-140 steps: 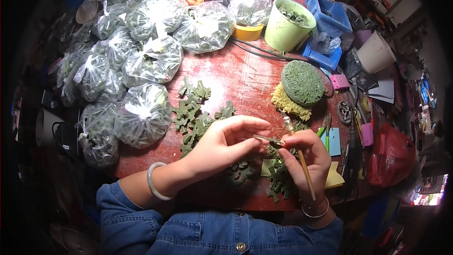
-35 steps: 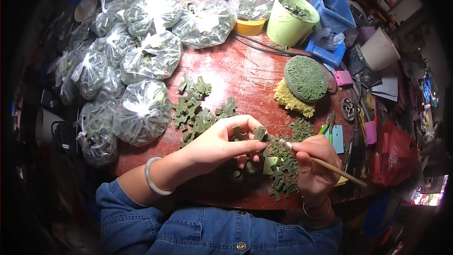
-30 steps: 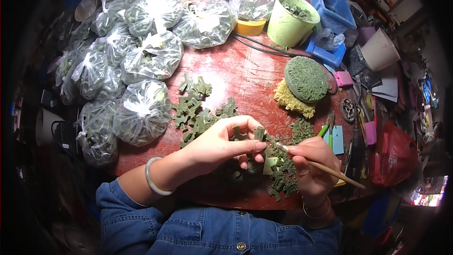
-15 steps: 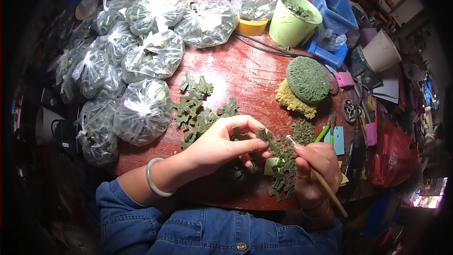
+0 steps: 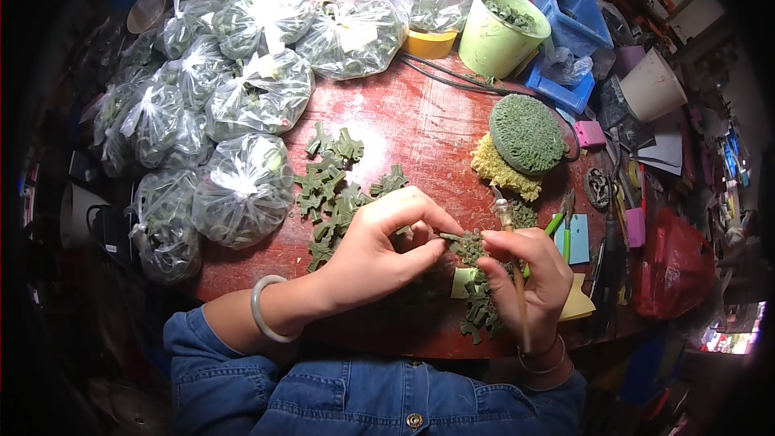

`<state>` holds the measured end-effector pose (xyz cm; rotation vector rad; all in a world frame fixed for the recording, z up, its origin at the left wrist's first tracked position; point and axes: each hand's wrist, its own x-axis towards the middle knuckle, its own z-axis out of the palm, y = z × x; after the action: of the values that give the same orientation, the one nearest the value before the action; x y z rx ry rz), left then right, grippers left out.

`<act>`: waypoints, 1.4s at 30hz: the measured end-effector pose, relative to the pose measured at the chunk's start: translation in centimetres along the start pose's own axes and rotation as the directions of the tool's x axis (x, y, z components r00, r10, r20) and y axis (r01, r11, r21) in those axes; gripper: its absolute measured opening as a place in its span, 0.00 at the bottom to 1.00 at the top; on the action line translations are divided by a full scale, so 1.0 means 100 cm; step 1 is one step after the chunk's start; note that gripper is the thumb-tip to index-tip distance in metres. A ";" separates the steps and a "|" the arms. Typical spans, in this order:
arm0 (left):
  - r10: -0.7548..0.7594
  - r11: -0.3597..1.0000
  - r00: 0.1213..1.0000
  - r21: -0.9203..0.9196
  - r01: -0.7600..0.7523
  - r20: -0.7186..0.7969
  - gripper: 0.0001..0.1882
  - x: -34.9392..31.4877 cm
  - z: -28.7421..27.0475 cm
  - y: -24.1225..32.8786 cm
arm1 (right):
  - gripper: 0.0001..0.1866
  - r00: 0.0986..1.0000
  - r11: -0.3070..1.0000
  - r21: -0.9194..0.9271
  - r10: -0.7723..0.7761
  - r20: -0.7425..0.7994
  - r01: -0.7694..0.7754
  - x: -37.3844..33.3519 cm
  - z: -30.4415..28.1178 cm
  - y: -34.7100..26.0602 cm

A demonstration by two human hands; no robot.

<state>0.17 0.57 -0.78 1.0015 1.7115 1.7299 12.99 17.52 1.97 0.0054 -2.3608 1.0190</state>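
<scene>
My left hand (image 5: 383,254) is closed in a pinch on a small dark green notched piece (image 5: 452,236), mostly covered by the fingers. Facing it, my right hand (image 5: 534,274) keeps a thin wooden-handled tool (image 5: 521,307) tucked in its grip, metal end pointing away from me. The right thumb and forefinger come together close to the piece; whether they touch it I cannot tell. Below the hands lies a heap of similar green pieces (image 5: 479,311) with crumbly bits (image 5: 468,252). A larger loose pile of notched green pieces (image 5: 327,186) lies beyond my left hand.
Knotted clear bags (image 5: 246,182) of green pieces crowd the left of the red table (image 5: 387,113). A round green textured pad (image 5: 529,136) rests on a yellow one (image 5: 496,168). Beyond stand a light green bucket (image 5: 492,40) and blue baskets (image 5: 577,24). Green-handled pliers (image 5: 567,238) lie at right.
My right hand has moved left toward the left fingertips, and the tool has swung from slanting to nearly upright. My left fingers have closed in further around the green piece.
</scene>
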 end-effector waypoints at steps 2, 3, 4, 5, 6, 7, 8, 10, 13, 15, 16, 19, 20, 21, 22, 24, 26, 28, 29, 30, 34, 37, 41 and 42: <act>0.070 0.996 0.997 0.049 -0.069 -0.037 0.08 0.001 0.001 0.003 | 0.19 0.998 1.000 -0.002 0.004 0.061 -0.003 -0.001 0.001 -0.003; 0.095 0.994 0.995 0.061 -0.093 -0.038 0.09 0.002 0.001 0.005 | 0.19 0.998 1.000 -0.003 0.004 0.061 -0.004 -0.001 0.001 -0.002; 0.119 0.990 0.992 0.074 -0.116 -0.040 0.09 0.002 0.001 0.006 | 0.19 0.998 1.000 -0.010 -0.016 0.063 0.017 0.000 0.001 -0.002; 0.119 0.990 0.992 0.075 -0.115 -0.042 0.09 0.002 0.001 0.005 | 0.19 0.997 0.999 -0.016 -0.037 0.065 0.038 0.001 0.001 -0.001; 0.134 0.988 0.990 0.089 -0.130 -0.043 0.09 0.001 0.001 0.005 | 0.19 0.997 0.999 -0.015 -0.038 0.066 0.039 0.001 0.001 -0.002; 0.150 0.984 0.988 0.102 -0.144 -0.044 0.09 0.001 0.001 0.004 | 0.19 0.997 0.999 -0.021 -0.042 0.070 0.043 0.001 0.001 -0.002; 0.149 0.984 0.988 0.102 -0.144 -0.046 0.09 0.001 0.000 0.004 | 0.19 0.996 0.999 -0.027 -0.045 0.075 0.048 0.001 0.001 -0.002; 0.128 0.985 0.991 0.119 -0.123 -0.037 0.09 0.001 0.000 0.006 | 0.19 0.996 0.999 -0.033 -0.040 0.078 0.042 0.001 0.001 -0.003; 0.110 0.989 0.993 0.104 -0.105 -0.040 0.10 0.001 0.000 0.008 | 0.18 0.996 0.999 -0.039 -0.031 0.079 0.034 0.001 0.001 -0.003; 0.116 0.988 0.992 0.111 -0.111 -0.045 0.10 0.000 0.001 0.008 | 0.18 0.996 0.999 -0.038 -0.028 0.079 0.031 0.001 0.002 -0.003; 0.123 0.986 0.991 0.118 -0.117 -0.049 0.10 0.000 0.000 0.008 | 0.18 0.996 0.999 -0.037 -0.030 0.079 0.033 0.001 0.002 -0.003; 0.156 0.980 0.986 0.134 -0.148 -0.056 0.11 -0.001 0.000 0.008 | 0.17 0.996 0.999 -0.041 -0.030 0.082 0.033 0.001 0.002 -0.003; 0.156 0.980 0.986 0.134 -0.147 -0.057 0.11 -0.001 0.000 0.009 | 0.17 0.996 0.998 -0.046 -0.027 0.083 0.031 0.001 0.002 -0.003; 0.179 0.973 0.982 0.156 -0.169 -0.054 0.11 -0.001 0.000 0.010 | 0.17 0.996 0.998 -0.045 -0.028 0.085 0.032 0.001 0.002 -0.004; 0.202 0.966 0.978 0.177 -0.190 -0.049 0.12 -0.001 0.000 0.010 | 0.17 0.996 0.998 -0.050 -0.024 0.082 0.028 0.001 0.002 -0.004; 0.234 0.954 0.971 0.203 -0.220 -0.048 0.12 0.000 -0.001 0.008 | 0.17 0.996 0.998 -0.054 -0.019 0.081 0.024 0.001 0.003 -0.004; 0.266 0.941 0.963 0.231 -0.249 -0.046 0.12 0.000 -0.001 0.007 | 0.17 0.997 0.998 -0.064 -0.022 0.080 0.027 0.001 0.002 -0.004; 0.320 0.916 0.946 0.273 -0.294 -0.055 0.16 -0.001 0.000 0.002 | 0.18 0.996 0.998 -0.063 -0.021 0.084 0.027 0.001 0.003 -0.004; 0.318 0.917 0.946 0.273 -0.292 -0.057 0.16 -0.001 0.000 0.002 | 0.18 0.996 0.998 -0.063 -0.020 0.086 0.025 0.001 0.003 -0.004; 0.338 0.906 0.939 0.289 -0.308 -0.061 0.16 -0.001 0.000 0.001 | 0.18 0.996 0.998 -0.062 -0.020 0.088 0.025 0.001 0.003 -0.002; 0.340 0.907 0.938 0.288 -0.307 -0.072 0.11 0.001 0.000 0.005 | 0.18 0.996 0.999 0.035 -0.025 0.087 0.022 -0.002 -0.002 -0.002; -0.116 0.992 0.992 0.040 0.118 -0.038 0.08 -0.002 -0.001 0.015 | 0.33 0.999 0.992 0.127 -0.016 0.028 0.013 -0.005 0.000 -0.002; -0.278 0.848 0.952 -0.435 0.304 0.126 0.10 0.000 -0.002 0.000 | 0.20 0.991 0.991 0.049 -0.120 -0.058 0.123 -0.001 -0.001 -0.003; -0.286 0.811 0.947 -0.491 0.319 0.144 0.12 0.000 -0.001 0.000 | 0.16 0.985 0.986 -0.011 -0.165 -0.051 0.165 -0.001 -0.002 -0.004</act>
<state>0.10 0.47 -0.78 0.5017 1.1870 1.7709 13.28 17.38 2.25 0.1672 -2.2742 0.9209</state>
